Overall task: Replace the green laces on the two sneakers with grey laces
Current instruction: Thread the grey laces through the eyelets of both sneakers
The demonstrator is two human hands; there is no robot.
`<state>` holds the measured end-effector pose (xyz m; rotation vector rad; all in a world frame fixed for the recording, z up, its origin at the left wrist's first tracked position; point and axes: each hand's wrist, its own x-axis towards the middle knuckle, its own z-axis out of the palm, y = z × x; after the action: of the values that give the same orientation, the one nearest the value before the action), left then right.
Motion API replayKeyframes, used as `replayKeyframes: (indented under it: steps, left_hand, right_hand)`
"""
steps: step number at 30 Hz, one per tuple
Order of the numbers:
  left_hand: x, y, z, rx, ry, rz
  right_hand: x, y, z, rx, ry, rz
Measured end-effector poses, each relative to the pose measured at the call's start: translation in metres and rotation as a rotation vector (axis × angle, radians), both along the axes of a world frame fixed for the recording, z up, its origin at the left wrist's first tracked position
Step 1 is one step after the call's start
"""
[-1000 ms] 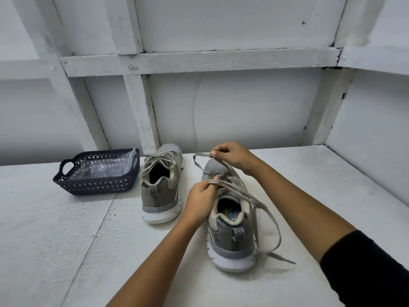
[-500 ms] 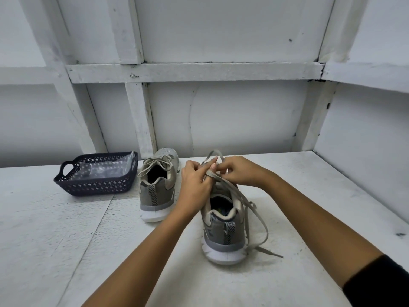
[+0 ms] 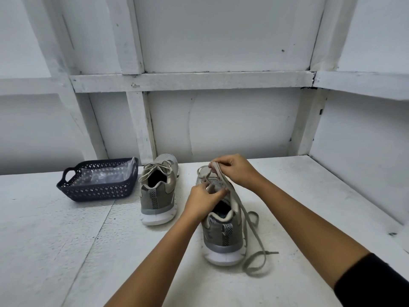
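Note:
Two grey sneakers stand heel-toward-me on the white table [image 3: 66,251]. The left sneaker [image 3: 158,196] is laced with a grey lace tied in a bow. The right sneaker [image 3: 221,235] is partly laced with a grey lace [image 3: 245,220] whose long free end loops on the table at its right. My left hand [image 3: 203,201] holds the sneaker's upper by the eyelets. My right hand [image 3: 234,171] pinches the lace above the toe end. No green lace shows.
A dark plastic basket [image 3: 97,191] with a clear plastic bag inside sits at the left, beside the left sneaker. White panelled walls close the table at the back and right.
My right hand moved away from my left, pulling the lace up toward the toe. My left hand dropped lower onto the eyelets. The lace's free end has slid on the table.

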<state>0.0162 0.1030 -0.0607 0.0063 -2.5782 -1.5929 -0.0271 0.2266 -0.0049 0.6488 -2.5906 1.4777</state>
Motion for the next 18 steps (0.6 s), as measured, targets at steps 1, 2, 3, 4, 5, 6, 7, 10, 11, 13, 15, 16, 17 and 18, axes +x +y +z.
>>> replayKeyframes:
  steps: [1, 2, 3, 4, 5, 6, 7, 10, 11, 13, 15, 16, 17, 18]
  left_hand:
    - [-0.002, 0.001, -0.001, -0.007, -0.016, 0.004]
    - [-0.003, 0.001, -0.001, 0.004, -0.032, 0.007]
    - [-0.003, 0.002, -0.001, 0.008, -0.045, 0.013]
    - [-0.003, 0.002, 0.000, -0.004, -0.058, 0.018]
    - [-0.002, 0.002, 0.001, -0.020, -0.069, 0.019]
    - [-0.002, 0.002, 0.001, -0.034, -0.078, 0.013]
    - [-0.001, 0.001, 0.003, -0.044, -0.082, 0.008]
    - [0.003, 0.003, 0.007, -0.059, -0.098, 0.014]
    - [0.004, 0.003, 0.008, -0.059, -0.104, 0.015]
    - [0.005, 0.004, 0.010, -0.065, -0.110, 0.002]
    - [0.006, 0.004, 0.012, -0.079, -0.124, -0.003]
    - [0.005, 0.004, 0.012, -0.082, -0.130, -0.007]
    - [0.004, 0.005, 0.013, -0.087, -0.136, -0.010]
    - [0.004, 0.005, 0.013, -0.092, -0.138, -0.013]
  right_hand:
    - [0.000, -0.002, 0.004, -0.021, -0.003, 0.003]
    - [0.000, -0.003, 0.008, -0.035, 0.007, 0.003]
    - [0.001, -0.005, 0.013, -0.055, 0.022, 0.009]
    - [0.002, -0.007, 0.019, -0.087, 0.032, 0.018]
    - [0.004, -0.010, 0.025, -0.145, 0.032, 0.034]
    - [0.006, -0.012, 0.033, -0.214, 0.027, 0.052]
    - [0.008, -0.014, 0.042, -0.273, 0.030, 0.069]
    - [0.016, -0.019, 0.064, -0.332, 0.064, 0.117]
    - [0.018, -0.021, 0.068, -0.333, 0.060, 0.132]
    - [0.022, -0.022, 0.070, -0.326, 0.046, 0.145]
    - [0.024, -0.022, 0.067, -0.345, 0.040, 0.138]
    - [0.024, -0.022, 0.065, -0.358, 0.043, 0.132]
    - [0.024, -0.022, 0.065, -0.366, 0.046, 0.127]
    - [0.025, -0.021, 0.064, -0.366, 0.049, 0.124]
